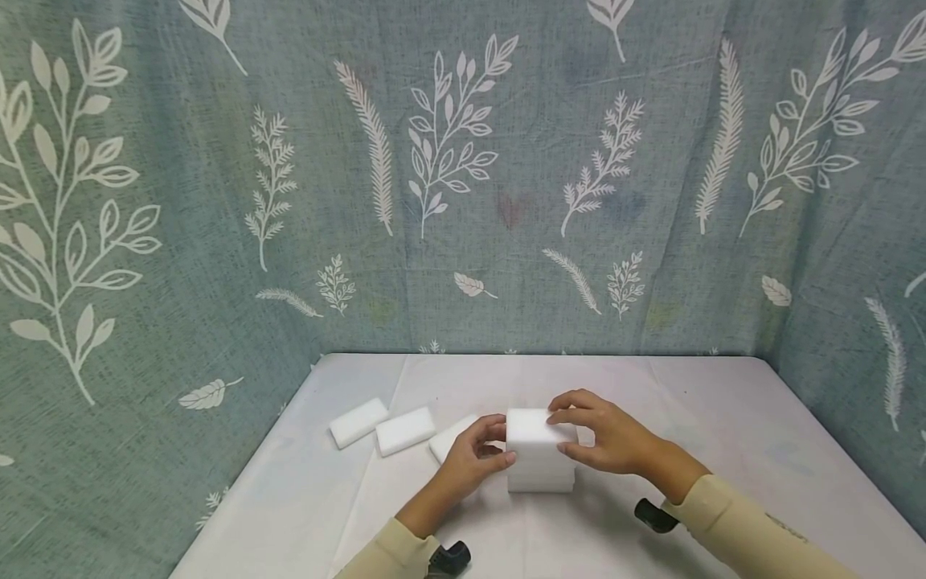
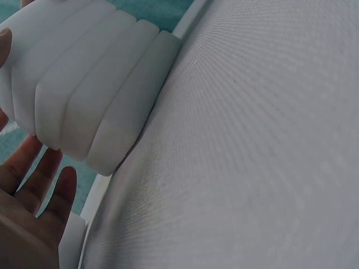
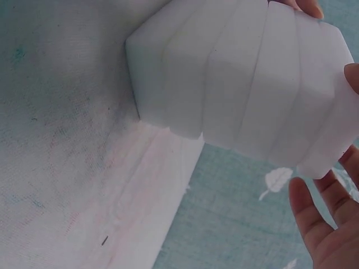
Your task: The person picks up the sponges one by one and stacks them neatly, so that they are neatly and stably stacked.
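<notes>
A stack of several white sponge blocks stands upright on the table, its layers showing as parallel seams in the left wrist view and the right wrist view. My left hand is at the stack's upper left, thumb on the near edge and fingers toward the far side. From the right, my right hand holds the top sponge block, thumb low on its side and fingertips over the top. In the right wrist view, the lower fingers of that hand spread beside the stack.
Three loose white sponges lie left of the stack: one far left, a middle sponge, and a third sponge partly hidden by the left hand. A white cloth covers the table; a leaf-patterned curtain surrounds it.
</notes>
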A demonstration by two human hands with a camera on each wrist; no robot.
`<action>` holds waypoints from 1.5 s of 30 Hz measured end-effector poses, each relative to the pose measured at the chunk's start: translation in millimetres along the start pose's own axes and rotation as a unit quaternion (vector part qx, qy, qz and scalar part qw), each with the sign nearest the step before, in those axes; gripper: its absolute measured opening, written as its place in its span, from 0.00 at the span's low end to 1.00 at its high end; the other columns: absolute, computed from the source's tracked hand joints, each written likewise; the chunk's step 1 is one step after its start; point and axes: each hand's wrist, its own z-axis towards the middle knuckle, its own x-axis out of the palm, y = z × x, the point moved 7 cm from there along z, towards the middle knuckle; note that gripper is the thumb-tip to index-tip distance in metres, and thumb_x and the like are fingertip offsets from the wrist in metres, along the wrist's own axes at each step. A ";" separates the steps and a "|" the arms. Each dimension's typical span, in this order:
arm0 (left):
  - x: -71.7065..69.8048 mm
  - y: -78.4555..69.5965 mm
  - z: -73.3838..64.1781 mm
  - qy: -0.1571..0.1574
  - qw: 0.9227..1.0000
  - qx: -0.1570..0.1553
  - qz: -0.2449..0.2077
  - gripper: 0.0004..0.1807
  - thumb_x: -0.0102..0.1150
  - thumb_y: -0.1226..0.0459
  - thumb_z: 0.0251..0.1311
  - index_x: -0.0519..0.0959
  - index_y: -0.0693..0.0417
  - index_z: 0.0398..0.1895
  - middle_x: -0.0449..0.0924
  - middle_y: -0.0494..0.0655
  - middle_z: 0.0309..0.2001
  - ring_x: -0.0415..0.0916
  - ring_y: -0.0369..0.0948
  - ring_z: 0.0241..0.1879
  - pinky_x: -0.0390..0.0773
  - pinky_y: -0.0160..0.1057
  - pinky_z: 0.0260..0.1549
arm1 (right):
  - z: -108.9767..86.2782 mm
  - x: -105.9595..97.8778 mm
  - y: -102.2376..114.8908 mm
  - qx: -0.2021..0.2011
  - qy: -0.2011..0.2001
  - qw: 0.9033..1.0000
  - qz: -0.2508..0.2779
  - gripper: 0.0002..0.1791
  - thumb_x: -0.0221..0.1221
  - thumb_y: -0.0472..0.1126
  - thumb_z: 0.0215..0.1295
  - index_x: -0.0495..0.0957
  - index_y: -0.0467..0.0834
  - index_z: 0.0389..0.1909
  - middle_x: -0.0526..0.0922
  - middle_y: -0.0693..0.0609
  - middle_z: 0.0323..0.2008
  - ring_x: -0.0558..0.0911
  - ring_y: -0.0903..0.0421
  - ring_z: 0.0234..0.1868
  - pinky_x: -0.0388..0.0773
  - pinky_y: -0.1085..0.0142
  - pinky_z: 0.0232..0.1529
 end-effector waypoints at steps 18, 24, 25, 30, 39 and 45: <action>-1.6 6.2 1.0 -0.007 1.000 -0.008 0.004 0.30 0.68 0.66 0.57 0.70 0.56 0.63 0.76 0.57 0.54 0.73 0.53 0.55 0.69 0.62 0.54 | 2.5 -0.4 0.9 0.003 0.017 1.000 -0.013 0.17 0.68 0.41 0.57 0.80 0.50 0.48 0.75 0.54 0.54 0.74 0.54 0.56 0.77 0.55 0.50; -1.8 5.4 1.4 -0.009 1.000 -0.005 0.005 0.29 0.67 0.67 0.58 0.70 0.57 0.63 0.77 0.57 0.54 0.73 0.53 0.55 0.70 0.60 0.54 | 2.3 0.1 0.5 0.000 0.017 1.000 -0.013 0.17 0.68 0.41 0.57 0.80 0.50 0.48 0.75 0.54 0.54 0.73 0.54 0.56 0.76 0.55 0.50; -1.9 4.9 1.3 -0.009 1.000 -0.004 0.007 0.29 0.67 0.67 0.58 0.70 0.57 0.63 0.77 0.58 0.54 0.73 0.53 0.55 0.70 0.59 0.53 | 2.2 0.2 0.5 -0.001 0.016 1.000 -0.014 0.17 0.68 0.41 0.57 0.80 0.50 0.49 0.75 0.54 0.54 0.73 0.54 0.56 0.76 0.55 0.50; -1.6 1.5 0.3 -0.006 1.000 0.000 0.017 0.28 0.66 0.67 0.59 0.70 0.60 0.63 0.76 0.60 0.54 0.72 0.55 0.55 0.74 0.51 0.52 | 0.7 1.1 -0.5 0.007 0.017 1.000 -0.009 0.19 0.69 0.41 0.56 0.80 0.50 0.50 0.75 0.54 0.55 0.74 0.54 0.56 0.77 0.54 0.50; -0.7 -0.1 0.0 -0.001 1.000 0.000 0.009 0.28 0.65 0.68 0.60 0.69 0.62 0.63 0.76 0.62 0.54 0.72 0.56 0.56 0.74 0.51 0.52 | -3.7 4.5 -2.8 0.018 0.004 0.999 0.029 0.23 0.72 0.39 0.52 0.80 0.50 0.50 0.75 0.53 0.55 0.77 0.54 0.53 0.78 0.56 0.48; -0.7 0.9 0.5 -0.001 1.000 -0.001 0.009 0.28 0.66 0.68 0.59 0.70 0.60 0.63 0.76 0.61 0.55 0.72 0.56 0.56 0.73 0.52 0.52 | -2.8 3.5 -2.8 0.005 -0.008 0.999 0.035 0.23 0.73 0.39 0.51 0.80 0.50 0.49 0.75 0.53 0.54 0.77 0.54 0.53 0.79 0.56 0.48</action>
